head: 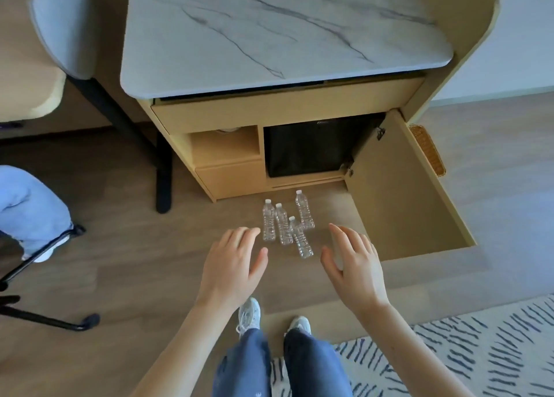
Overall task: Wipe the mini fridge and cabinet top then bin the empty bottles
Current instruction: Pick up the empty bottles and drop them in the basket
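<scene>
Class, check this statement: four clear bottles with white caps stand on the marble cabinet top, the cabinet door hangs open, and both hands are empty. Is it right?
One detail is wrong. The head view shows the four bottles standing on the wooden floor in front of the cabinet, not on the marble top. The rest holds: the cabinet door hangs open, and the left hand and right hand are empty.

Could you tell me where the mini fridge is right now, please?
In the head view, the black mini fridge sits inside the cabinet's right-hand compartment, under the marble top, behind the open door and just beyond the four bottles standing on the floor.
</scene>
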